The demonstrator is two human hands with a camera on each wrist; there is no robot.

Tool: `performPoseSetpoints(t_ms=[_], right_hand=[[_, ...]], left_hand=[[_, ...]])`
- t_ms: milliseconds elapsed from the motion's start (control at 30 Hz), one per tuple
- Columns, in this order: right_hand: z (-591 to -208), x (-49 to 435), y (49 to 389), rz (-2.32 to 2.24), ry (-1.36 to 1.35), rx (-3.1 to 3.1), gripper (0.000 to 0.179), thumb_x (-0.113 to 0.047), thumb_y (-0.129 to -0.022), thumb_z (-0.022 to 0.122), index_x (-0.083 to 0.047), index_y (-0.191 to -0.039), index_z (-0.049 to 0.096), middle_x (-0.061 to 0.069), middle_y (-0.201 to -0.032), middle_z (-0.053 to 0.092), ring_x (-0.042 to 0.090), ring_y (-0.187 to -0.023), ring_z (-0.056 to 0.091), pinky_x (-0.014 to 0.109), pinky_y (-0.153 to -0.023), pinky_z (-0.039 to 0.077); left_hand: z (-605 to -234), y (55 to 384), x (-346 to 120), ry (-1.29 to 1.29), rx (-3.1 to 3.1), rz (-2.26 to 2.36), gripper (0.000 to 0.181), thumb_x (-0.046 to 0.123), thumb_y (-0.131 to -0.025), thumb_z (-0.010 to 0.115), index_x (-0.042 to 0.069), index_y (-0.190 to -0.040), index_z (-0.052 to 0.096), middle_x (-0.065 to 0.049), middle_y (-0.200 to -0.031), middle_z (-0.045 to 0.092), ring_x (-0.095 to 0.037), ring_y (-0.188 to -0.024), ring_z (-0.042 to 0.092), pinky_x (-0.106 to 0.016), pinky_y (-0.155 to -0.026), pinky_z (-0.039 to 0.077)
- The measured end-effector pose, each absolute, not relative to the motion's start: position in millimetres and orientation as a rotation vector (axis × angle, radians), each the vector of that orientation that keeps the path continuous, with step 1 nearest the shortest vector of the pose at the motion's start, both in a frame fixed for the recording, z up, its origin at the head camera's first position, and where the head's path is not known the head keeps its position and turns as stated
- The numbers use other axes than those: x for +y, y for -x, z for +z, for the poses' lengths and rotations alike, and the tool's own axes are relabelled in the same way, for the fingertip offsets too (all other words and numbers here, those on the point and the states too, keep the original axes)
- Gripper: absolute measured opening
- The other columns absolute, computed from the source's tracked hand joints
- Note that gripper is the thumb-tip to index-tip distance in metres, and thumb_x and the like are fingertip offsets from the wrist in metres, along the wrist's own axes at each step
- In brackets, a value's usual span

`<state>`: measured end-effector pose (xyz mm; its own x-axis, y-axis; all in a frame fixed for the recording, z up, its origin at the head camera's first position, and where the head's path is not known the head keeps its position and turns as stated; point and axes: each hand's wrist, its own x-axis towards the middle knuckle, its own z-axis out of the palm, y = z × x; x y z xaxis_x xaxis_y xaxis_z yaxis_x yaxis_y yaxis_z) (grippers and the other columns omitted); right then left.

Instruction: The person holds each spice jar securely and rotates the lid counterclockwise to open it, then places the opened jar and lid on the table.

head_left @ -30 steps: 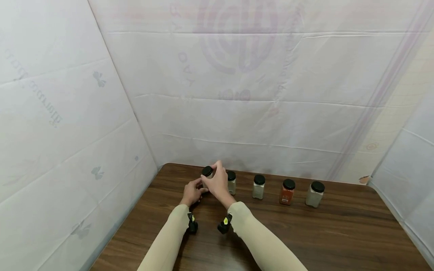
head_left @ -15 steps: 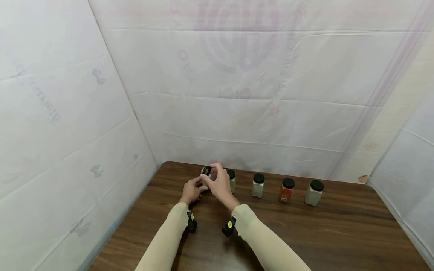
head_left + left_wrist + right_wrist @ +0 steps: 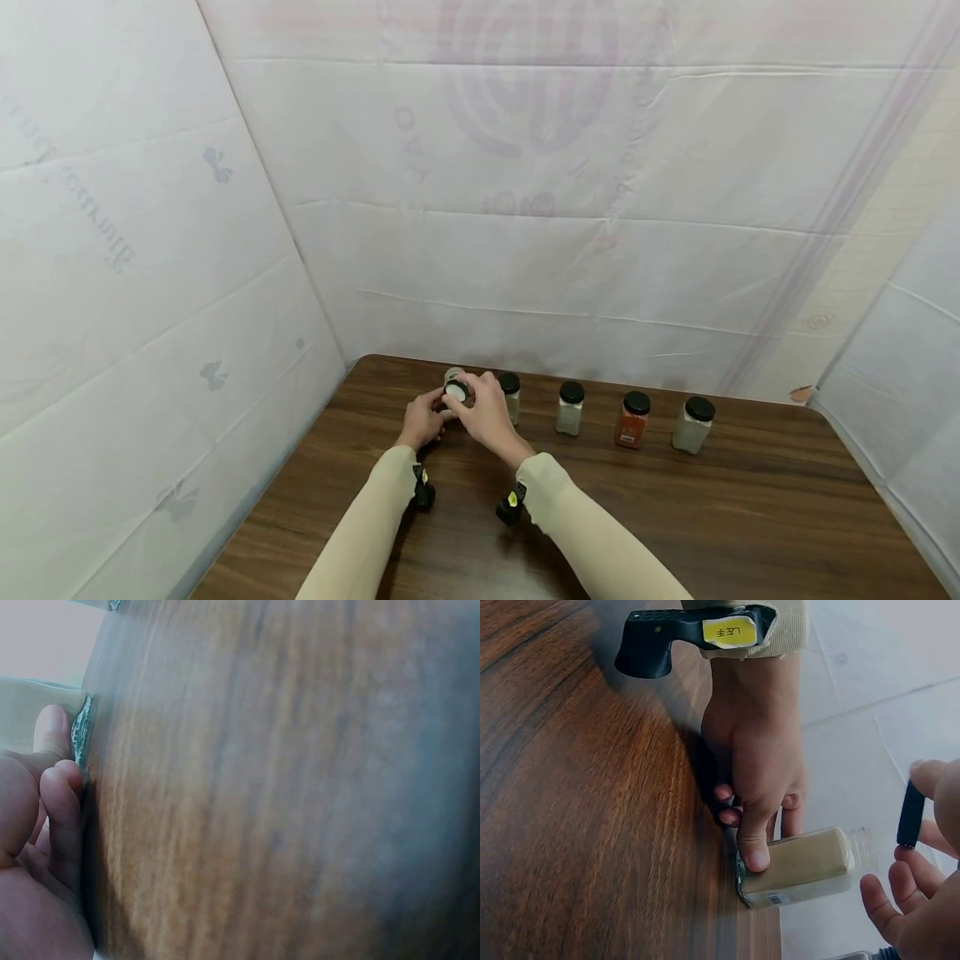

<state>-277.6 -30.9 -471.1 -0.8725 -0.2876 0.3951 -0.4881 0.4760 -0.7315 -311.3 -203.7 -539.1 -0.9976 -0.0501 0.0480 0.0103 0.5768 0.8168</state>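
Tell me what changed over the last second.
The right grip lifted the black lid off the jar and tipped it, so its white inside faces the head camera and the jar stands open. Nothing was let go. The left grip still holds the jar low down; the four other jars stayed put.

Lidded jars [image 3: 569,410] are blocking the back, gaps parting them; right hand [image 3: 483,412] crowding leftmost jar [image 3: 512,397], table [image 3: 712,517] front offering passage

Both forearms [image 3: 360,521] slanted forward; the right grip [image 3: 486,410] pinched, just right of the curled left grip [image 3: 422,420].
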Motion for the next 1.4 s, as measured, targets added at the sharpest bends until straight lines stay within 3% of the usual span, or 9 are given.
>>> performPoseSetpoints(t_ms=[367,567,833,1067,1400], right_hand=[[-479.7,-30.1,272.5,1.277,-0.734,-2.677,0.042,-0.026,-0.095,0.077,-0.009,-0.133,0.068,0.007,-0.104,0.053,0.016,-0.076,0.041,0.03,-0.065,0.039],[-483.8,-30.0,271.8,1.236,-0.743,-2.784,0.039,-0.021,-0.095,0.077,-0.009,-0.131,0.068,0.011,-0.114,0.053,0.017,-0.086,0.051,0.033,-0.074,0.051],[-492.2,-31.9,272.4,1.187,-0.84,-2.822,0.038,-0.012,-0.093,0.077,-0.005,-0.129,0.068,0.015,-0.115,0.055,0.022,-0.088,0.053,0.036,-0.074,0.051],[-503.5,-33.5,273.7,1.083,-0.772,-2.966,0.043,-0.017,-0.091,0.08,-0.007,-0.132,0.069,0.014,-0.127,0.06,0.031,-0.112,0.059,0.04,-0.085,0.053],[-512.4,-37.7,277.2,1.056,-0.708,-2.997,0.041,-0.016,-0.088,0.084,-0.002,-0.124,0.071,0.015,-0.119,0.064,0.031,-0.108,0.062,0.04,-0.084,0.054]], left_hand=[[-541.4,310.2,-207.0,-0.012,-2.732,-1.406,0.055,-0.006,-0.093,0.063,0.005,-0.147,0.057,-0.021,-0.125,0.07,-0.017,-0.047,0.059,-0.031,-0.043,0.051],[-541.4,310.6,-208.3,-0.005,-2.729,-1.381,0.051,-0.002,-0.096,0.065,0.006,-0.146,0.058,-0.02,-0.126,0.07,-0.015,-0.046,0.057,-0.031,-0.044,0.051],[-539.4,312.0,-207.9,-0.005,-2.722,-1.385,0.051,0.002,-0.096,0.07,0.007,-0.145,0.059,-0.019,-0.126,0.07,-0.014,-0.049,0.059,-0.03,-0.045,0.052],[-540.9,313.4,-203.5,0.014,-2.713,-1.432,0.054,0.01,-0.093,0.077,0.006,-0.144,0.06,-0.018,-0.127,0.07,-0.014,-0.049,0.058,-0.031,-0.045,0.053],[-542.7,314.2,-202.7,0.005,-2.708,-1.432,0.055,0.014,-0.092,0.078,0.008,-0.143,0.061,-0.014,-0.12,0.073,-0.015,-0.051,0.058,-0.031,-0.046,0.051]])
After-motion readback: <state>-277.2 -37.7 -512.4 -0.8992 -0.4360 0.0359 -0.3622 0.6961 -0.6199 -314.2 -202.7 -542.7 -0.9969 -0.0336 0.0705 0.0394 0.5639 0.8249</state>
